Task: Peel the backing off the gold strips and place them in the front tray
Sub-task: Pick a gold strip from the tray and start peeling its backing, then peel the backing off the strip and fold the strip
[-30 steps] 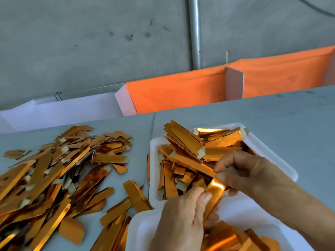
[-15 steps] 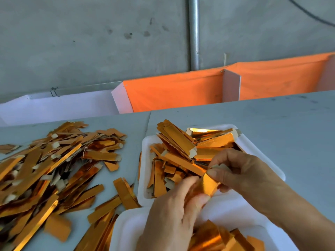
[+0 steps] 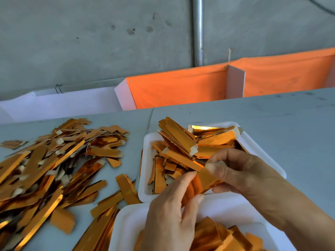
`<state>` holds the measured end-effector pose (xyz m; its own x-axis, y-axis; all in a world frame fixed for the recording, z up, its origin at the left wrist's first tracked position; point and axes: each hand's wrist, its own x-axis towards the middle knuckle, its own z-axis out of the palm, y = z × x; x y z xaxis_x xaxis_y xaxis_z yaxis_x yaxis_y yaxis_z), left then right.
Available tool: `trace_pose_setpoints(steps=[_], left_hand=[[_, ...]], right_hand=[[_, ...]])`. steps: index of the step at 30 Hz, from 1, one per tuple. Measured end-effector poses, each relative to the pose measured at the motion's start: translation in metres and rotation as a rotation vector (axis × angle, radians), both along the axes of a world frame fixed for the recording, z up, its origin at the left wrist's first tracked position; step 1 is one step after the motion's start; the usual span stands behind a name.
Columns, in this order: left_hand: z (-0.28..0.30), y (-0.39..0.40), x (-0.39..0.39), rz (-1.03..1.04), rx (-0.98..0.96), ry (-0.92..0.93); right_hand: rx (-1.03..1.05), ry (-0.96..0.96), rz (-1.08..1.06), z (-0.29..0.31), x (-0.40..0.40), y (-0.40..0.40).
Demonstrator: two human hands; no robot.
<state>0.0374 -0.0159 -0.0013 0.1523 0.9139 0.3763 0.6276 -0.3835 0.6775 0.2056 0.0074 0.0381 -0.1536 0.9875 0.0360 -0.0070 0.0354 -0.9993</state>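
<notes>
Bench: we see a pale grey-blue bench [image 3: 262, 127] with a seam running back from the trays toward the wall.
Wall: bare grey concrete [image 3: 90, 42] with dark spots, and a metal pipe [image 3: 198, 31] running straight down it.
Behind the bench: an orange cloth [image 3: 177, 89] hangs along the far edge, with a white panel [image 3: 59, 104] to its left and a white divider [image 3: 235, 82] standing in it.
Loose pile: gold strips [image 3: 45, 169] lie heaped on the bench at left, some spilling toward the trays.
Back tray: a white tray [image 3: 261, 151] piled with more strips, just beyond the hands.
Front tray: a white tray [image 3: 235, 212] nearest us, touching the back one, with gold pieces in its lower part.
Strip in hand: one gold strip [image 3: 204, 180] is held over the gap between the two trays, bent between both hands.
Left hand [image 3: 168, 220]: our grip is closed on the strip's lower end, thumb and fingers curled round it.
Right hand [image 3: 235, 171]: thumb and forefinger pinch the strip's upper end.
</notes>
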Motion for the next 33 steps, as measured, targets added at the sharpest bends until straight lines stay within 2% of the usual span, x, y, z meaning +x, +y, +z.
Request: trace_pose_setpoints(steps=[4,8,14,18,26,30,33], left_hand=[[0.001,-0.001,0.001,-0.021,-0.023,-0.062],[0.005,0.0,0.0,-0.053,-0.014,-0.087],[0.003,0.007,-0.006,-0.128,-0.075,-0.259],[0.005,0.007,-0.005,-0.216,-0.089,-0.293],[0.007,0.008,-0.007,-0.299,-0.08,-0.274],[0.008,0.009,-0.007,-0.311,-0.076,-0.266],[0.008,0.009,-0.007,-0.317,-0.053,-0.276]], right_hand=[[-0.046,0.08,0.061,-0.001,0.001,-0.003],[-0.051,0.07,0.086,-0.003,0.003,-0.003],[-0.063,0.109,0.136,0.001,0.011,-0.002],[-0.073,0.126,0.127,0.004,0.014,-0.002],[0.121,-0.091,0.106,0.009,0.018,-0.004],[0.203,-0.139,0.154,0.011,0.023,-0.007],[0.188,-0.142,0.229,0.016,0.028,-0.01]])
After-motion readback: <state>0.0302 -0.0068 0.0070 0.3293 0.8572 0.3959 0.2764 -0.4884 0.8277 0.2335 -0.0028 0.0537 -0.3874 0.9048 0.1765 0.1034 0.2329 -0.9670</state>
